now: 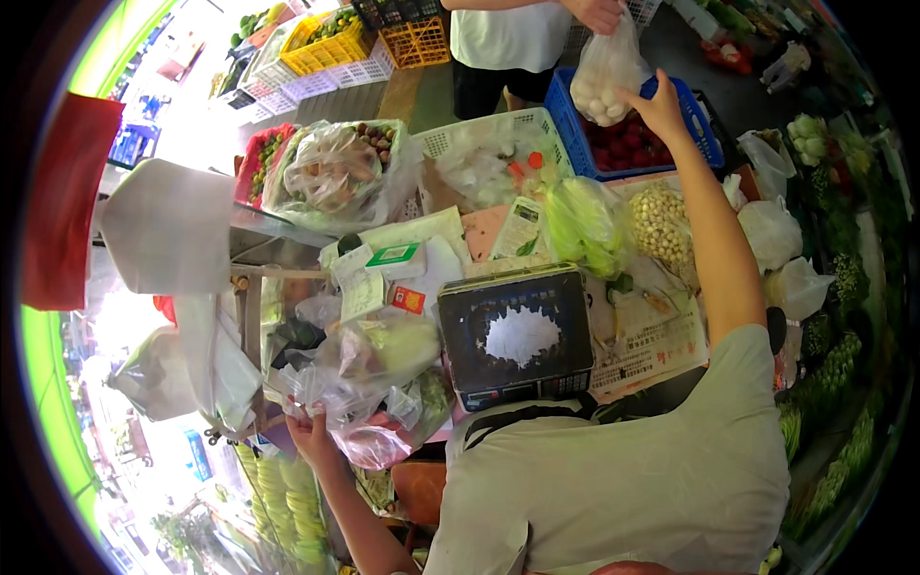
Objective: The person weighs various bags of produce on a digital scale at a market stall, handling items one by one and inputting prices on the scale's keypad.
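Note:
My left hand (310, 435) pinches the gathered top of a clear plastic bag (316, 381) at the left of the stall table. Pale green vegetables (402, 345) show through plastic beside it. My right arm stretches far forward over the table. At its end my right hand (660, 111) has thumb and fingers apart, its fingertips at the side of a thin plastic bag of round white produce (604, 93). Another person's hand (598, 13) grips that bag by its top. Below it stands a blue crate (618, 174) of dark red produce. Whether my fingertips press the bag is unclear.
Before me stands a black weighing scale (460, 309) with a worn pale patch. Around it are a green-and-white code box (395, 259), bagged leafy greens (586, 219), bagged small pale bulbs (658, 219) and a white crate (553, 133). Plastic bags (169, 226) hang at left.

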`<action>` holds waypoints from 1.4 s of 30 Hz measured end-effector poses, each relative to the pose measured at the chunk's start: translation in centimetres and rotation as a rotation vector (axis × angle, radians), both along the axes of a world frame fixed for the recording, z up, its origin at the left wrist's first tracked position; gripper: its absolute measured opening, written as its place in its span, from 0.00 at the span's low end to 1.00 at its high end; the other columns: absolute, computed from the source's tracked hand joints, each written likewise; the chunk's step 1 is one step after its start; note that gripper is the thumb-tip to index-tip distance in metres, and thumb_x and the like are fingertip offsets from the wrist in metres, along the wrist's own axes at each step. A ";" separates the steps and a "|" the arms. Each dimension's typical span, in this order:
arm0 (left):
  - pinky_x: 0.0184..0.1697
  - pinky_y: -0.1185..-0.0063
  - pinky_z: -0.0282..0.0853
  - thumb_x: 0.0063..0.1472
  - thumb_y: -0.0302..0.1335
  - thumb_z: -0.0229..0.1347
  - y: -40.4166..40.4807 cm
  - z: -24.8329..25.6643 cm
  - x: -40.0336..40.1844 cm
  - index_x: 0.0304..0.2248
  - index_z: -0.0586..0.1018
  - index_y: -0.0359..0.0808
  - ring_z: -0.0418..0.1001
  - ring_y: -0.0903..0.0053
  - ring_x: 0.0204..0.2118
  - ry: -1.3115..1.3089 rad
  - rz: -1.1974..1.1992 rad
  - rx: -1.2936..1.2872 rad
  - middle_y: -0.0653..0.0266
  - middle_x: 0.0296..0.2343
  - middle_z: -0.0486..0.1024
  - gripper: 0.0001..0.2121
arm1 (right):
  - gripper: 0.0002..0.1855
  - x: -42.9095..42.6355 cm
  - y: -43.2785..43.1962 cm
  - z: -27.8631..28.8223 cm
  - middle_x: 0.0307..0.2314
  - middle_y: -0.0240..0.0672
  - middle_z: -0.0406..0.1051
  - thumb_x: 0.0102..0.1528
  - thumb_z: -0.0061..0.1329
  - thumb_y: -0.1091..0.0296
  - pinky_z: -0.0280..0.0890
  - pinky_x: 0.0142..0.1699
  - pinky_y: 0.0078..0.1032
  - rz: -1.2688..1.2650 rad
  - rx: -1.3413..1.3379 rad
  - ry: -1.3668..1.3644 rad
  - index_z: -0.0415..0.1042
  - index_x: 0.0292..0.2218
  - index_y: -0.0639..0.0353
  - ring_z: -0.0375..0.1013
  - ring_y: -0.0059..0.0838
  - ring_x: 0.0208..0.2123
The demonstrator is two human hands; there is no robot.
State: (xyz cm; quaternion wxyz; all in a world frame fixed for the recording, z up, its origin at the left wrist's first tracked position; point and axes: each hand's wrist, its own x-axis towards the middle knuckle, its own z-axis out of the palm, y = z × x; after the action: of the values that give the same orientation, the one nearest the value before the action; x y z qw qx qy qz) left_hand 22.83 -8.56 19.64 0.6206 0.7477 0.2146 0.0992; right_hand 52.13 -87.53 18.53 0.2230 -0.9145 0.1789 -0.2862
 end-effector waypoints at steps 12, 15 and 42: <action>0.61 0.74 0.60 0.57 0.21 0.65 -0.7 0.6 -0.5 0.67 0.47 0.33 0.65 0.68 0.58 -0.014 0.052 0.004 0.51 0.54 0.68 0.46 | 0.37 4.6 12.6 3.9 0.38 0.51 0.77 0.53 0.60 0.40 0.68 0.48 0.34 0.439 0.412 -0.015 0.73 0.47 0.70 0.77 0.41 0.40; 0.62 0.74 0.58 0.56 0.21 0.66 -0.1 0.6 -0.4 0.68 0.46 0.36 0.63 0.68 0.59 -0.043 -0.009 0.044 0.51 0.55 0.67 0.47 | 0.30 4.1 15.4 3.7 0.27 0.52 0.77 0.59 0.52 0.41 0.68 0.41 0.36 0.406 0.284 0.075 0.77 0.37 0.68 0.77 0.46 0.32; 0.70 0.63 0.42 0.50 0.45 0.73 2.5 -3.2 -1.4 0.69 0.42 0.38 0.49 0.54 0.67 -0.246 -0.136 0.249 0.40 0.63 0.48 0.59 | 0.17 -27.3 34.5 4.6 0.31 0.46 0.79 0.65 0.49 0.59 0.68 0.42 0.28 0.299 0.469 0.043 0.76 0.41 0.69 0.77 0.32 0.33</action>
State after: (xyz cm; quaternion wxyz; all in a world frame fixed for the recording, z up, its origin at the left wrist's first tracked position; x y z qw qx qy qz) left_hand 21.43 -6.08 16.46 0.5502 0.8136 0.0722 0.1735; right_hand 24.87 -53.05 23.13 0.4646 -0.8599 0.1082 -0.1815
